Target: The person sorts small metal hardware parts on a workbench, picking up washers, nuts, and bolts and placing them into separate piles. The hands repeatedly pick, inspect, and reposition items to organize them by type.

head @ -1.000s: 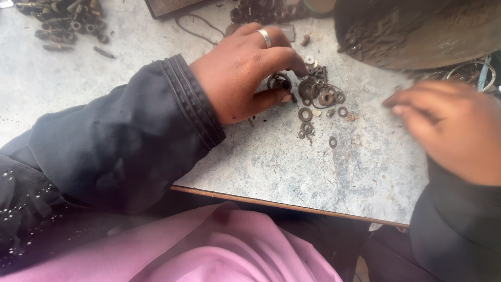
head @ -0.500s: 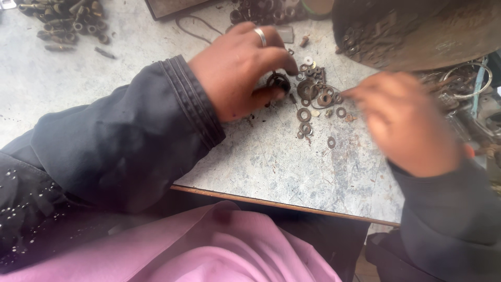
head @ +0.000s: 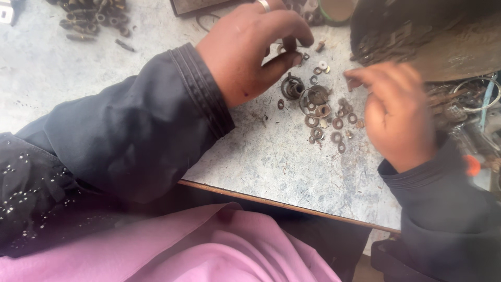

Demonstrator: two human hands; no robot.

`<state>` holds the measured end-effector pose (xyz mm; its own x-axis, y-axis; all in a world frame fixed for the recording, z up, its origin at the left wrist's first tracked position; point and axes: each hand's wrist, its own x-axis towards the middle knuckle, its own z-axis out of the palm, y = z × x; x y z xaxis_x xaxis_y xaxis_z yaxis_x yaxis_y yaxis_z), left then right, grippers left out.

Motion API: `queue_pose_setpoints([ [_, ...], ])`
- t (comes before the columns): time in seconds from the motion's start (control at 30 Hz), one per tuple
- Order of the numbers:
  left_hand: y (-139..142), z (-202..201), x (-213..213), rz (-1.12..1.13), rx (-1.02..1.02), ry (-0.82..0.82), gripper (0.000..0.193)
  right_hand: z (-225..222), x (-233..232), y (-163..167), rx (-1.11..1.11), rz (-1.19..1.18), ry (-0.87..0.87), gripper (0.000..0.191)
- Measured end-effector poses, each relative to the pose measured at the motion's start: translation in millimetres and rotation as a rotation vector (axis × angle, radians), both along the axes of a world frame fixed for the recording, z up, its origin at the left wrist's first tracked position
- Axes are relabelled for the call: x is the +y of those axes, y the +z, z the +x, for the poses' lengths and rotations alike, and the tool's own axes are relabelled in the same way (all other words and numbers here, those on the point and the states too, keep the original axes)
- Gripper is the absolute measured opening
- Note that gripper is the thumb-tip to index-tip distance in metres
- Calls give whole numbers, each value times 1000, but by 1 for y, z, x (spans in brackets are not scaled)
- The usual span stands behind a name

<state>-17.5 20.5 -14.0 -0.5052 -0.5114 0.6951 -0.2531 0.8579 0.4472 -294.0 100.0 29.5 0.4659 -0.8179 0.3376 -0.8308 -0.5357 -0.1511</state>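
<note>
My left hand (head: pixel 245 57), a ring on one finger, hovers over the grey worktop (head: pixel 292 167) with thumb and fingertips drawn close together. Whether a small piece sits between them is unclear. Just below its thumb a dark round metal part (head: pixel 291 86) rests on the table. Beside that part lies a scatter of several rusty washers and rings (head: pixel 326 117). My right hand (head: pixel 396 117), blurred by motion, is over the right side of the washers with its fingers loosely bent and pointing left. Nothing shows in it.
A big dark metal dish (head: pixel 443 36) with scrap stands at the back right, wire rings (head: pixel 469 99) beside it. A heap of bolts and nuts (head: pixel 94 18) lies at the back left. The table's front edge (head: pixel 282 206) runs above my pink lap.
My left hand lifted off the dark round part and drew its fingers together. My right hand came in from the right edge and now hovers over the washers.
</note>
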Motion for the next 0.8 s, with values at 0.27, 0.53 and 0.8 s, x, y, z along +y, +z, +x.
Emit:
queue_pose_setpoints([
  [0.27,-4,-4,2,10,-101,-73,25,4,-4,-3,81,-73,124,49],
  [0.53,-2,-6,1,36,-133,-94,24,1,-4,-6,29,-57,187,50],
  [0.8,-1,-8,5,83,-210,-122,27,-13,10,16,-3,39,-126,43],
])
